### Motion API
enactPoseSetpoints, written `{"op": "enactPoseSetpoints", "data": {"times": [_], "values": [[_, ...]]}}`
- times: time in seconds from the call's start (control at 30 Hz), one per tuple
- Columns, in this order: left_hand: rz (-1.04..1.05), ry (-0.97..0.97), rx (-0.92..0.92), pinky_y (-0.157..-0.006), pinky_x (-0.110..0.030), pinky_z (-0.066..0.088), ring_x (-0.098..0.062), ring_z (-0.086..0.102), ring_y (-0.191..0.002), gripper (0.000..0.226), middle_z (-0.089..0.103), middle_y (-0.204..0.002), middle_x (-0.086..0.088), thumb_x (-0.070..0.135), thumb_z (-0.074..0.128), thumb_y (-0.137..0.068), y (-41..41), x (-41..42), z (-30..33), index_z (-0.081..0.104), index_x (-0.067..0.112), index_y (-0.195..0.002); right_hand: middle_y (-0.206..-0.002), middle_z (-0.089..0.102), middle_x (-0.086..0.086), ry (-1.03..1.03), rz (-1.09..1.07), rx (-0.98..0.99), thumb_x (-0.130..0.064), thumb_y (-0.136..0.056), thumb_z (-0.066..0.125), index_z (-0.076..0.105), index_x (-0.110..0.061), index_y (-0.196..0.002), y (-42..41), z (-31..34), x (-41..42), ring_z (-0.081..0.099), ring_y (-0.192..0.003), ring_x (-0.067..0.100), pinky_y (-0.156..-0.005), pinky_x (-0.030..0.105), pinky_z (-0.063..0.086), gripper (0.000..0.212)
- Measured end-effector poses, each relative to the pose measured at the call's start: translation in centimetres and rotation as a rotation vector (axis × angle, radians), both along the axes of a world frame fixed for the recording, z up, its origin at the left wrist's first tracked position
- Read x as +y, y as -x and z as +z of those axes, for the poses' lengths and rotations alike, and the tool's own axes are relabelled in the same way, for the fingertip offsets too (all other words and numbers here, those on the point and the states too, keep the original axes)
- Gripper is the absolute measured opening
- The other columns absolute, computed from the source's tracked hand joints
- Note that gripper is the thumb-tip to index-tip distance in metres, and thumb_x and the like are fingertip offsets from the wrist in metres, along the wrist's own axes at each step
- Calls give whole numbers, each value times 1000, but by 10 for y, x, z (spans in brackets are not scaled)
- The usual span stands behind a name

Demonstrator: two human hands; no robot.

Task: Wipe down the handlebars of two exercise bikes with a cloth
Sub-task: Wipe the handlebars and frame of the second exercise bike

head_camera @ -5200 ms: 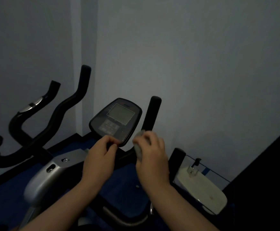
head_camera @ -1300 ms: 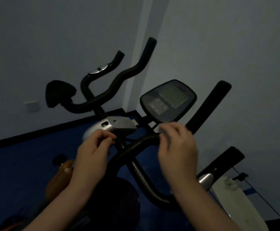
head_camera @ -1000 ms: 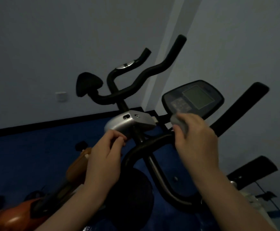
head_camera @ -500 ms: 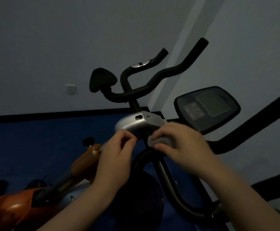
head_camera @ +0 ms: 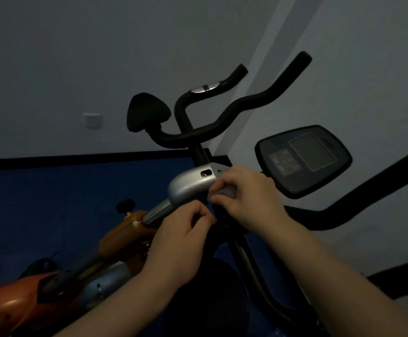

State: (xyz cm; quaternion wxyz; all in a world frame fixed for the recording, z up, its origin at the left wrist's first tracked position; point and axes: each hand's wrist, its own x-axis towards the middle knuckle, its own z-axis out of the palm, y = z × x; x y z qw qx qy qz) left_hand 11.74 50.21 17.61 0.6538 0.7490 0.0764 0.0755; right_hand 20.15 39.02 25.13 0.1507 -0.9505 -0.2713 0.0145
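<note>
My right hand point(head_camera: 246, 198) is closed on a small grey cloth point(head_camera: 225, 192), pressed where the near bike's black handlebar point(head_camera: 358, 203) meets its stem. Most of that left bar is hidden under both hands. My left hand point(head_camera: 183, 242) is curled just left of it with fingertips pinched; I cannot tell whether it holds anything. The near bike's console point(head_camera: 302, 159) sits right of my hands. The second bike's black handlebars point(head_camera: 225, 120) rise behind, above its silver stem housing point(head_camera: 190, 186).
The second bike's orange frame point(head_camera: 122, 237) and a black adjustment knob point(head_camera: 125, 206) lie lower left. A black pad point(head_camera: 147, 115) juts from its bars. Grey walls meet in a corner behind, with a wall socket point(head_camera: 92, 120) and blue floor point(head_camera: 52, 203).
My right hand slid the cloth leftward along the near bar toward the stem, ending close to my left hand. The view swung left, bringing the orange bike further in.
</note>
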Motion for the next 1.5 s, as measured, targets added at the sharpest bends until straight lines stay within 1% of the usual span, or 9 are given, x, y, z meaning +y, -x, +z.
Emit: {"op": "enactPoseSetpoints", "data": {"times": [0.23,0.43,0.6,0.73,0.83,1.0,1.13,1.3,1.5], "values": [[-27,34,-36,-58,-13,41,-4,57,-69,19,63,-71,8,37,48,-80,0,1,-3,61,29,-69,-103,68,-19,105,195,433,-27,-79,73,74,-39,-92,-12,31,-32,60,-101,-2,-95,33,49,18],[-6,55,-30,-63,-28,45,-8,57,-70,20,63,-73,4,36,47,-80,1,0,-2,60,25,-70,-108,69,-8,183,185,-32,-30,-80,68,72,-38,-99,3,-5,8,60,-104,16,-88,35,47,21],[-1,-11,-50,-64,-30,46,-7,57,-69,21,62,-71,5,37,46,-80,4,0,1,59,26,-69,-94,68,-11,-65,-156,-8,-35,-76,74,70,-38,-90,7,-3,-28,60,-90,9,-74,22,41,15],[18,14,-49,-60,-25,43,-8,57,-68,19,62,-71,5,37,47,-80,2,1,-1,59,27,-70,-97,64,-20,-40,-3,88,-33,-73,77,71,-41,-85,9,-2,-9,58,-96,5,-84,25,45,16],[16,44,-64,-61,-25,44,-8,58,-68,18,62,-71,5,36,48,-81,3,0,-2,60,28,-70,-104,67,-11,-8,9,-37,-28,-77,74,71,-33,-94,3,-7,0,59,-100,12,-90,31,47,18],[258,197,-74,-72,-36,49,-13,61,-79,18,64,-80,3,15,54,-87,-4,20,-12,62,27,-77,-105,63,-9,-318,67,-234,-14,-79,73,66,-23,-105,-5,4,-25,58,-98,2,-89,17,46,29],[380,184,-30,-80,-28,44,-1,56,-91,23,61,-97,7,8,47,-92,-27,45,-16,62,25,-89,-108,60,-7,-145,153,-139,-14,-76,75,69,-19,-98,-16,-10,11,51,-105,8,-93,26,44,23],[298,289,-38,-73,-20,50,-8,61,-90,22,63,-96,2,14,39,-99,-43,46,-13,61,17,-98,-118,63,-1,108,456,-92,-9,-81,69,72,-17,-103,-5,-23,49,49,-114,18,-92,31,45,24],[329,407,-34,-78,-30,50,-16,63,-93,23,65,-101,-6,13,38,-99,-51,51,-15,60,15,-94,-109,65,0,-119,-53,-131,-10,-77,74,70,-18,-102,-4,-7,11,55,-106,19,-93,31,45,26]]}}
